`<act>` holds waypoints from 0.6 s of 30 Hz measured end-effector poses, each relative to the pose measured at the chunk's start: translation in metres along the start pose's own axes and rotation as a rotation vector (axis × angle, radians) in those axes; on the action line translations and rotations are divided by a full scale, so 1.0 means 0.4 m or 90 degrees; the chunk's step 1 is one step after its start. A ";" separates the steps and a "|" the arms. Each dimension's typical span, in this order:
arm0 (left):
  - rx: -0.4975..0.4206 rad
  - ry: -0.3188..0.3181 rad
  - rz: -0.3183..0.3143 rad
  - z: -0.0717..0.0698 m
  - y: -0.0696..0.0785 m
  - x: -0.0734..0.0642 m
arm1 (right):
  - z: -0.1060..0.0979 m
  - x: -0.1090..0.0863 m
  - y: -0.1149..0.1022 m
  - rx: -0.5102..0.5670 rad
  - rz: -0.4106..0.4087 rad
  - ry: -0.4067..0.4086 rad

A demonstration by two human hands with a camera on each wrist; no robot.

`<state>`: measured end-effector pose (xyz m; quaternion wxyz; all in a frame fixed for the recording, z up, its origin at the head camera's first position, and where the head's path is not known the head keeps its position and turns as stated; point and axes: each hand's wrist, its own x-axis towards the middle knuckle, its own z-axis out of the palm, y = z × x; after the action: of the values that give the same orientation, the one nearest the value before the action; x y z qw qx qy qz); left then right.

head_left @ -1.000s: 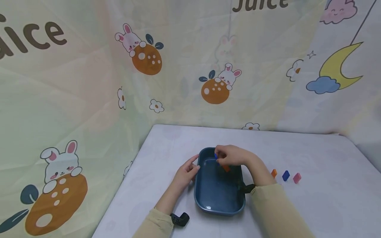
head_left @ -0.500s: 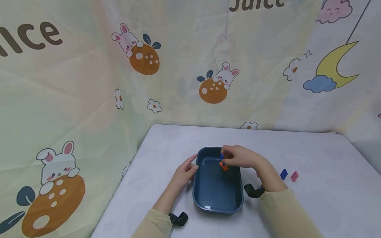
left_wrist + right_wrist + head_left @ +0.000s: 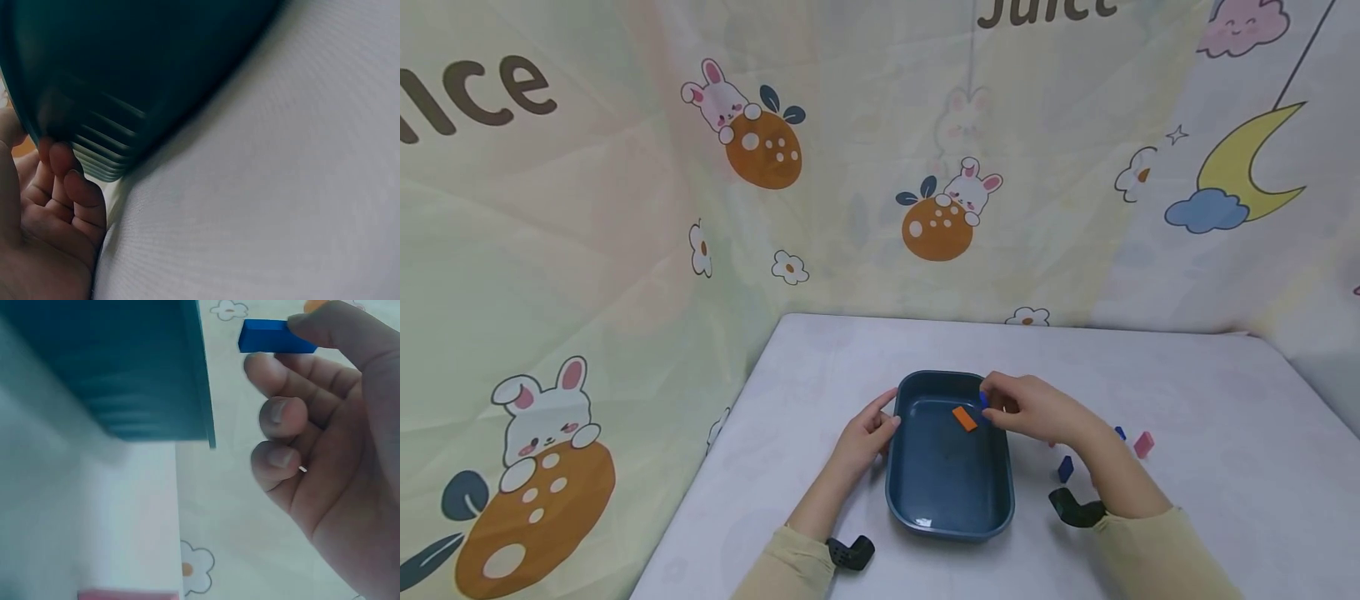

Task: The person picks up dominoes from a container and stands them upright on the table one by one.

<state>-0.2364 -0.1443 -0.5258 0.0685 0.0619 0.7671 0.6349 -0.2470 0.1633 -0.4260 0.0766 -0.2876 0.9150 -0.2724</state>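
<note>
A deep dark-blue rectangular tray (image 3: 947, 487) stands on the white table, with one orange block (image 3: 964, 418) lying flat inside near its far end. My left hand (image 3: 867, 437) holds the tray's left side. In the left wrist view, curled fingers (image 3: 78, 181) meet the ribbed outer wall (image 3: 106, 134). At the tray's right rim, my right hand (image 3: 1030, 407) pinches a small blue block (image 3: 272, 336) between thumb and fingers. The right wrist view shows this block raised beside the tray wall (image 3: 150, 375), the other fingers loosely bent.
Right of the tray, a blue block (image 3: 1065, 469) and a pink block (image 3: 1144, 444) stand on the table. Another blue block (image 3: 1121, 432) is partly hidden behind the right wrist. A black wrist camera (image 3: 1077, 509) sits at each sleeve. Patterned cloth hangs behind the table.
My right hand has moved right with the blue block, from over the tray to its right rim. The orange block is now fully uncovered. The left hand keeps its place.
</note>
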 end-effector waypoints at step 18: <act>-0.006 0.006 -0.013 0.001 0.005 -0.002 | -0.060 -0.162 0.053 -0.034 0.050 0.063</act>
<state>-0.2356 -0.1437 -0.5239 0.0717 0.0505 0.7652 0.6378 -0.2110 0.2254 -0.4184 0.0339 -0.2396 0.9351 -0.2588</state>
